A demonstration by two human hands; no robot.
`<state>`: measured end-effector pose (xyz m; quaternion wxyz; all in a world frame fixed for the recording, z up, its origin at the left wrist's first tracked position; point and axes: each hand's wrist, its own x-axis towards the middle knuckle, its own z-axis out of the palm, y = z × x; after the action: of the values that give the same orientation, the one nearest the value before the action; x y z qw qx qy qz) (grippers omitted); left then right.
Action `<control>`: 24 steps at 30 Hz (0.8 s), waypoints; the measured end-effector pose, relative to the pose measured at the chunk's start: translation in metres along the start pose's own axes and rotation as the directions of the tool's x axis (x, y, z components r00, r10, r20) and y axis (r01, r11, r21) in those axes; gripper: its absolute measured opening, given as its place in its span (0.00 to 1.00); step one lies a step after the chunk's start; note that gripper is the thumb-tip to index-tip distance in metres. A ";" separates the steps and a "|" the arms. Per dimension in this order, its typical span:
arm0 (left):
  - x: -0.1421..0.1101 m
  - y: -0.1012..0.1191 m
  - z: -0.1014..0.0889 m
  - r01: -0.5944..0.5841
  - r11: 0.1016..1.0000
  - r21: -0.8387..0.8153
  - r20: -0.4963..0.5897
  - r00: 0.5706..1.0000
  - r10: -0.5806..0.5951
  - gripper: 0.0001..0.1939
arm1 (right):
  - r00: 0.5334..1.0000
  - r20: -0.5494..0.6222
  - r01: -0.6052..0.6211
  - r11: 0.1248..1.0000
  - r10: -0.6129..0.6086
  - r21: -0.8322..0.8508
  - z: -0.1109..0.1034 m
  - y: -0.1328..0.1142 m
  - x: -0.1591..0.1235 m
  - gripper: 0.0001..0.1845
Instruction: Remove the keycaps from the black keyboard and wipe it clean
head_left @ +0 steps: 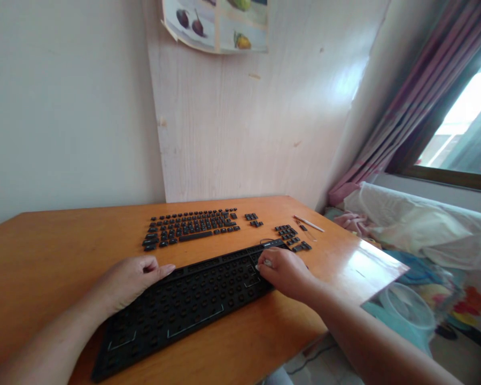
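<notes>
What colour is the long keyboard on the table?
The keyboard is black with thin pale lines, best in the head view.

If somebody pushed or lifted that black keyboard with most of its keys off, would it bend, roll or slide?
The black keyboard would probably stay fairly stiff: it lies straight, without visible sag. Being broad and flat, it seems unlikely to roll. A push might slide it, since the table looks smooth and shiny.

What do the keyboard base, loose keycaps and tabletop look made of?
Keyboard base: probably matte black plastic, given its dull, even surface. Keycaps: likely black plastic too, small and similarly shaped. Tabletop: wood or wood-look laminate, apparently varnished; orange-brown with bright glare.
</notes>
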<state>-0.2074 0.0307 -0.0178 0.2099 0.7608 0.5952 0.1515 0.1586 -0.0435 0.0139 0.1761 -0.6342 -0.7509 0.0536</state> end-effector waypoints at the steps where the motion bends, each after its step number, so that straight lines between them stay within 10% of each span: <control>1: 0.000 0.000 0.000 0.001 1.000 0.001 0.000 1.000 -0.001 0.31 | 1.000 -0.001 0.008 1.000 -0.008 0.004 0.000 0.001 0.001 0.08; 11: 0.002 -0.008 0.003 -0.004 1.000 0.001 0.003 1.000 0.004 0.30 | 0.996 0.009 -0.094 0.995 0.094 0.021 -0.006 0.050 -0.004 0.08; 24: 0.002 -0.006 0.002 0.001 1.000 0.020 -0.003 1.000 -0.001 0.30 | 0.998 -0.021 -0.065 0.998 0.065 0.022 -0.007 0.042 -0.016 0.08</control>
<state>-0.2110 0.0335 -0.0228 0.2014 0.7623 0.5973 0.1469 0.2027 -0.0517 0.0046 0.1892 -0.6570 -0.7272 0.0606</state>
